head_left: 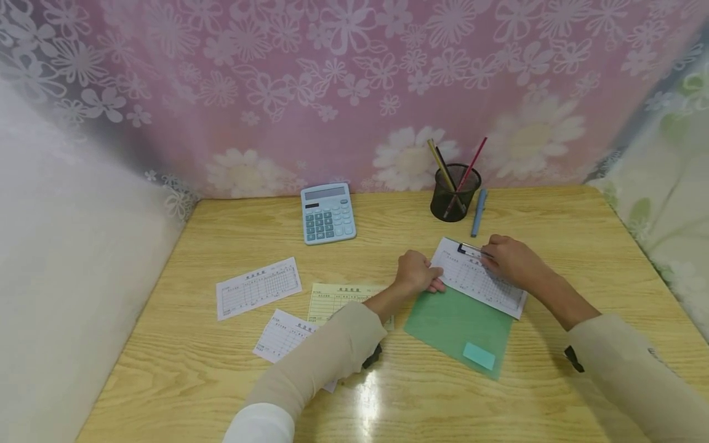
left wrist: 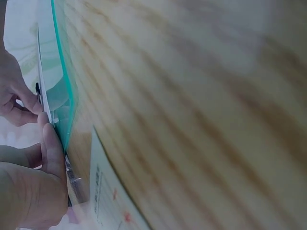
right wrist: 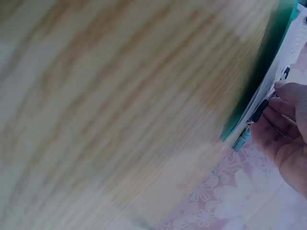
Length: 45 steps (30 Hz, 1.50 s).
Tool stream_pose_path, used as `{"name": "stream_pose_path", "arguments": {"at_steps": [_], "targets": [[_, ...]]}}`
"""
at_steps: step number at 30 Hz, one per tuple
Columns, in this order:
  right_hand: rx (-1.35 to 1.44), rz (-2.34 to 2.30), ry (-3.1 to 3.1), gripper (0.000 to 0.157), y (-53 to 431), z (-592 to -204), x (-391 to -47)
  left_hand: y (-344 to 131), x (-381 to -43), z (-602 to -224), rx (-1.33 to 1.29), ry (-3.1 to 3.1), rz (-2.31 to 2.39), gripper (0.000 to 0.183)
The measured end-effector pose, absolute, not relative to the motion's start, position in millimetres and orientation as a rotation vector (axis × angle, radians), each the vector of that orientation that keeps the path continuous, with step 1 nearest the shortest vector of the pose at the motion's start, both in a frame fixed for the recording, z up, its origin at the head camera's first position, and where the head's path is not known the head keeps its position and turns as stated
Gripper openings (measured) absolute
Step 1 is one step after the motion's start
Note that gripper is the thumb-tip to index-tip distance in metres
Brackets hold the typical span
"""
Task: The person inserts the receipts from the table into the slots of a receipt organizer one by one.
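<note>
A white printed form (head_left: 471, 280) lies across the upper part of a green translucent clip folder (head_left: 460, 326), under its metal clip (head_left: 469, 249). My right hand (head_left: 512, 261) grips the clip, fingers curled around it; in the right wrist view, thumb and fingers close on the clip's dark-ended bar (right wrist: 259, 111). At the form's left edge, my left hand (head_left: 416, 272) pinches the form, thumb on top. The left wrist view has both hands close together at the edge of the green folder (left wrist: 67, 91).
Left of the folder lie a yellow form (head_left: 338, 298) and white forms (head_left: 257, 288), partly covered by my left sleeve. Toward the back stand a blue calculator (head_left: 328, 214) and a black mesh pen holder (head_left: 455, 200) with pencils. A blue pen (head_left: 479, 213) lies beside the holder.
</note>
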State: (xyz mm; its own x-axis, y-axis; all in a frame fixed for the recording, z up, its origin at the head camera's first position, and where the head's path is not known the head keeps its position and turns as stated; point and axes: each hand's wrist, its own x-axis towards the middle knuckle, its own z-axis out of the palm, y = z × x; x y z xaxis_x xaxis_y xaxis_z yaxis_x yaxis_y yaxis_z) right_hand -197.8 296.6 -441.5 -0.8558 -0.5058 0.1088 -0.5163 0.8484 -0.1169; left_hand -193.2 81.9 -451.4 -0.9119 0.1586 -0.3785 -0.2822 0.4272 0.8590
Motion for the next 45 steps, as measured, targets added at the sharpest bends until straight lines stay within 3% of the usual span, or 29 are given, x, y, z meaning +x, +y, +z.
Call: {"name": "stream_pose_path", "arguments": {"at_steps": [36, 45], "targets": [[0.757, 0.175, -2.982, 0.021, 298, -442, -194, 92, -201, -457, -0.13, 2.27, 1.536, 0.026], [0.73, 0.161, -3.025, 0.023, 294, -440, -197, 31, -206, -427, 0.123, 2.365, 1.375, 0.03]]}}
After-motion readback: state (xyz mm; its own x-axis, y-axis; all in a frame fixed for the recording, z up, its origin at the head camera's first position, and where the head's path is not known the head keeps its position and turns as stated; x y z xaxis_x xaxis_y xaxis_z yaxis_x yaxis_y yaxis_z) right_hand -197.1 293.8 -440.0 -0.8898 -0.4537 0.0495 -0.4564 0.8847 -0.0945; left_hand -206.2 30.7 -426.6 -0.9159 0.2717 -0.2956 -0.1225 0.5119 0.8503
